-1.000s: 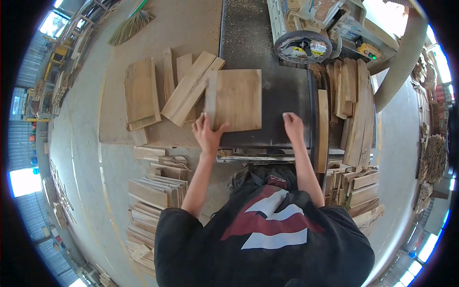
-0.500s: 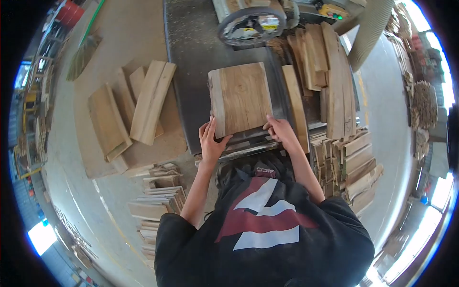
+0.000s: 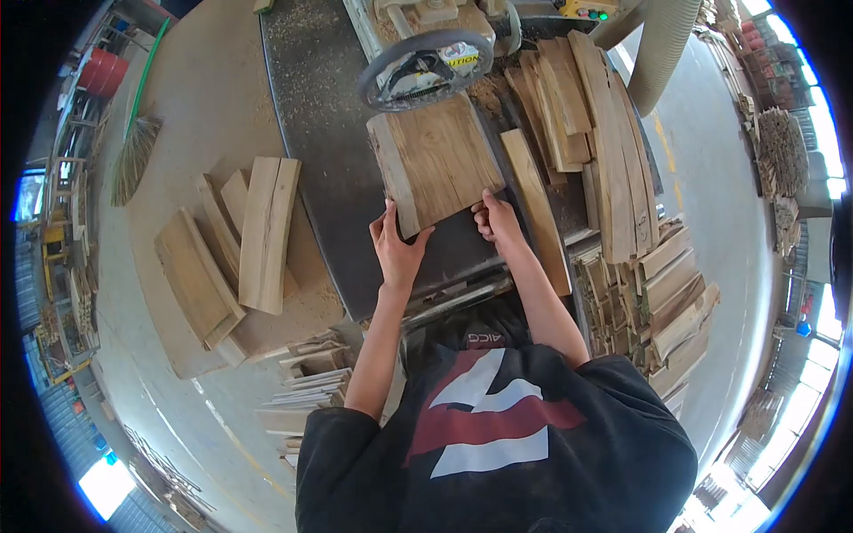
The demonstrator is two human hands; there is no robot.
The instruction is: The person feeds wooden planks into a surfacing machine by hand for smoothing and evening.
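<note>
I report the board [image 3: 435, 160] just ahead of both hands, my left hand [image 3: 397, 255] spread wide at its near-left corner, my right hand [image 3: 501, 224] curled at its near-right, grip there undeterminable; uneven pressure could skew it toward the wooden strip [image 3: 536, 209] right of my knuckles.

Left hand [image 3: 400, 256], thumb [image 3: 424, 238] spread, right hand [image 3: 500, 222] curled, both forearms [image 3: 382, 342] extended forward

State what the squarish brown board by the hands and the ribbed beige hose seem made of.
Squarish brown board: wood, apparently solid and unvarnished; streaky grain and a dull surface show.
Ribbed beige hose: probably plastic, matt finish; its ridged wall suggests this, though coated fabric is possible.
</note>
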